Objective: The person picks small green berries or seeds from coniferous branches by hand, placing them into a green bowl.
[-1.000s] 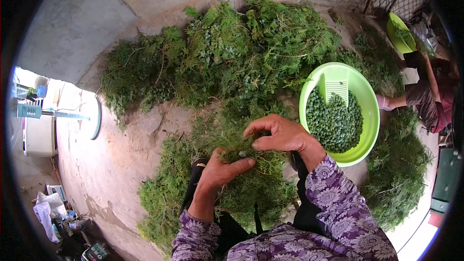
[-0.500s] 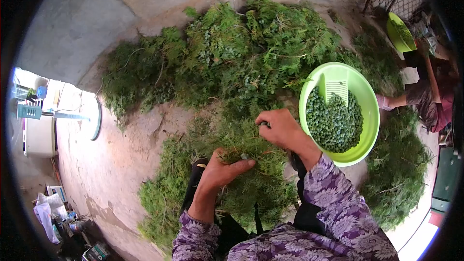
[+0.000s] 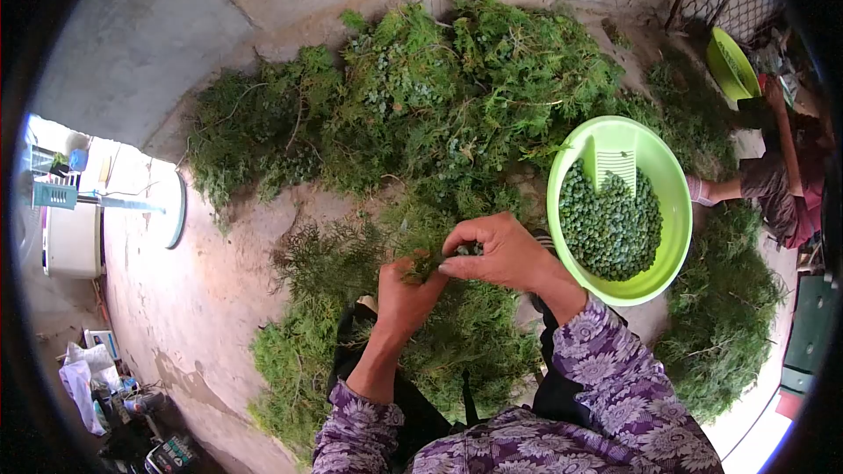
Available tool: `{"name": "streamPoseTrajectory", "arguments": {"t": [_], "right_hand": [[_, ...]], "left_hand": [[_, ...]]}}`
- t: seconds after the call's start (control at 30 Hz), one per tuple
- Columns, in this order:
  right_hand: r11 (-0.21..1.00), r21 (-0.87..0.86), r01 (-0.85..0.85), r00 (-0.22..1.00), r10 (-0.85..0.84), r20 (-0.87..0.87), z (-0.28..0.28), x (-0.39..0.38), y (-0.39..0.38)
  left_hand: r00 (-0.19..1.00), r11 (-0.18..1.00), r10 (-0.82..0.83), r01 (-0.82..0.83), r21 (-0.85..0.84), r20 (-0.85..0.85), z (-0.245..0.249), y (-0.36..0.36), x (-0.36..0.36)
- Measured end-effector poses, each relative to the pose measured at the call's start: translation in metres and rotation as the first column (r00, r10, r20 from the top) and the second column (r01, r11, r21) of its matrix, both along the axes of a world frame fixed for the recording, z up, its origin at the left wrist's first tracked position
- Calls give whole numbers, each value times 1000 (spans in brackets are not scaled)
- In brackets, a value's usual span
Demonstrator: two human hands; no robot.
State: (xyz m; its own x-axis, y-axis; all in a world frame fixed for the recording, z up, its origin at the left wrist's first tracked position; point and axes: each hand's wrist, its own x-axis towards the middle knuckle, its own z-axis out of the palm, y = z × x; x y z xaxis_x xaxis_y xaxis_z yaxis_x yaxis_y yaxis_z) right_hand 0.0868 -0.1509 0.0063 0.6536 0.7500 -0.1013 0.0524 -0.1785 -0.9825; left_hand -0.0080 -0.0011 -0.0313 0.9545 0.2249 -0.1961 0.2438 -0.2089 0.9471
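My left hand [image 3: 407, 298] is closed round a green leafy branch [image 3: 329, 254] that spreads out to its left. Right beside it, my right hand [image 3: 502, 253] curls its fingers around small green-grey seed cones [image 3: 469, 248], with its thumb and fingertip at the left thumb. To the right of my hands stands a light green basin [image 3: 681, 219] with a ribbed washboard part, partly filled with green cones [image 3: 606, 233]. Cut branches [image 3: 457, 342] lie over my lap and below my hands.
A large heap of green branches [image 3: 413, 96] lies beyond my hands by the wall. More branches [image 3: 716, 325] lie right of the basin. At the right edge another person's leg [image 3: 724, 190] shows, near a second green basin [image 3: 731, 66]. A fan base [image 3: 174, 211] stands left.
My right hand has moved left and down to meet my left hand. The left hand has risen slightly, and the branch in it now spreads to the left.
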Motion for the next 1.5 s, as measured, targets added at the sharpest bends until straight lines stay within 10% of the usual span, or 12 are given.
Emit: {"name": "streamPoseTrajectory", "arguments": {"t": [0.57, 0.8, 0.87, 0.93, 0.97, 1.2, 1.5], "right_hand": [[917, -379, 125, 810, 126, 572, -18, -18, 3], [931, -315, 186, 746, 74, 661, -17, -11, -2], [911, -93, 402, 643, -209, 736, -22, 10, -15], [926, 111, 360, 932, -353, -84, -15, 24, -29], [914, 183, 362, 816, -217, -536, -5, 28, -35], [897, 345, 278, 662, 82, -745, -6, 26, -25], [1000, -17, 4, 878, -12, -478, -3, 20, -14]], "left_hand": [[985, 852, -170, 129, 507, 36, -7, -3, 0], [980, 861, -191, 141, 489, 54, 9, -5, 2], [972, 866, -225, 169, 471, 64, 14, -6, 0], [964, 850, -263, 216, 481, 33, 13, -4, -1], [953, 828, -304, 266, 493, -3, 13, -3, -1], [952, 878, -306, 279, 389, 9, 23, -7, -2], [945, 849, -327, 288, 443, 13, 15, -5, -3]]}}
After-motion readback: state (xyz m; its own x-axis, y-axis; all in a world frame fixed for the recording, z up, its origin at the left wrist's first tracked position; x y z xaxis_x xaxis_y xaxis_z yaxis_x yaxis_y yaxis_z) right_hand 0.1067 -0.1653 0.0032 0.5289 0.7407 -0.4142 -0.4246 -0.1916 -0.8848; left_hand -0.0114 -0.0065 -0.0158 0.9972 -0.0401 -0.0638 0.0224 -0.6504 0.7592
